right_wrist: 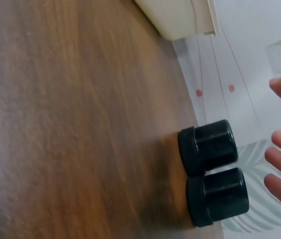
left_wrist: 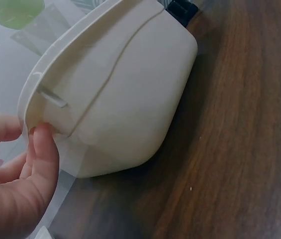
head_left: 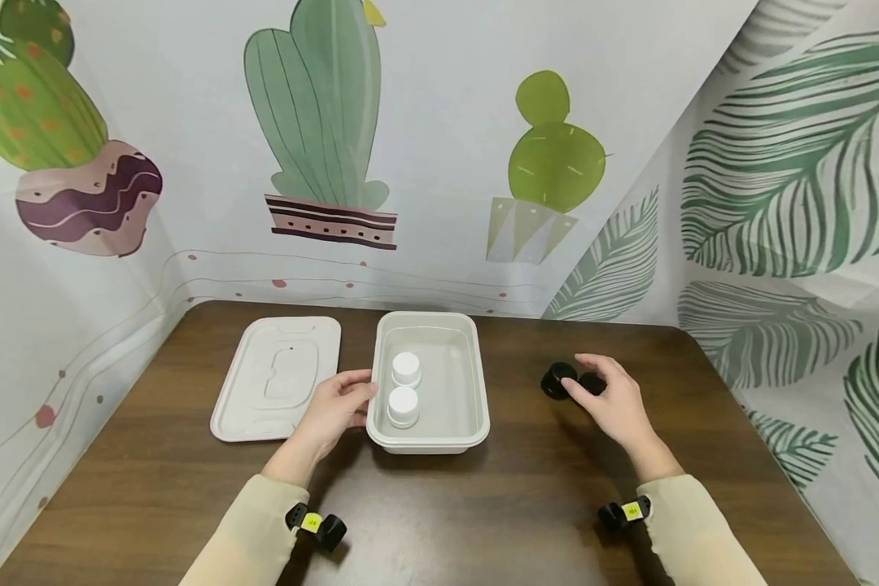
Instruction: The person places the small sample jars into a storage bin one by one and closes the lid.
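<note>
On the left of the bench [head_left: 483,521] a flat white lid [head_left: 278,378] lies by itself, just beside the white container [head_left: 476,382] it seems to match. The left hand [head_left: 334,413] sits between them, steadying the container: its fingers [left_wrist: 43,149] are lightly bent, with the thumb tip pressed under the rim at the near left corner, a light hold rather than a full grasp. Inside the container two white-capped jars [head_left: 404,387] stand upright, one behind the other along the left wall. Further right, well apart from the container, two black jars [right_wrist: 212,172] stand side by side and touching. The right hand [head_left: 611,403] hovers over them with relaxed, spread fingers that hold nothing; the head view suggests a fingertip at the nearer jar, though the wrist view shows a gap, so contact cannot be told. The step in hand appears to be reaching for a black jar while the container is held still. The next move would call for closing the fingers round one jar without toppling its neighbour, then carrying it over the rim into the free right half.
</note>
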{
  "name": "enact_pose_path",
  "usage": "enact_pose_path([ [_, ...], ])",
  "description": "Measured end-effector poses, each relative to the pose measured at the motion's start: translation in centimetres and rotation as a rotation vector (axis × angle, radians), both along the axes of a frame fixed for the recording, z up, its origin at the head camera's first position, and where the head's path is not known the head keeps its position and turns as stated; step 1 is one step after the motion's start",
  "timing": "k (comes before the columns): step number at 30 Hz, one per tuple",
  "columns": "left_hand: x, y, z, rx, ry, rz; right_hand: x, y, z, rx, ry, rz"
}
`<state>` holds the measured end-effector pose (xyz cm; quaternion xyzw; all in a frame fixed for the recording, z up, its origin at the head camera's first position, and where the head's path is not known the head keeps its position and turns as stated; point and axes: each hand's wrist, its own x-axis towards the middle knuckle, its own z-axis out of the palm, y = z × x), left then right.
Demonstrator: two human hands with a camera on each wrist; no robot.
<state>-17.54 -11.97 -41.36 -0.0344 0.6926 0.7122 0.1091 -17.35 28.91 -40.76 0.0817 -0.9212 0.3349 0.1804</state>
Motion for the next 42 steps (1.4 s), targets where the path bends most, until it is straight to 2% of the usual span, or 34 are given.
enact_pose_path([
  [11, -0.1, 0.2, -0.1, 0.011, -0.012, 0.002, 0.4, 1.3, -0.1, -0.012, -0.116, -0.033],
  [20, 0.0, 0.2, 0.0, 0.008, -0.015, 0.002, 0.3, 2.1, -0.5, -0.036, -0.165, -0.054],
  [30, 0.0, 0.1, -0.2, 0.040, -0.029, -0.001, 0.4, 3.0, -0.9, -0.105, -0.257, -0.028],
  [42, 0.1, 0.0, -0.1, 0.024, -0.029, 0.001, 0.0, 3.5, -1.7, -0.114, -0.322, -0.020],
])
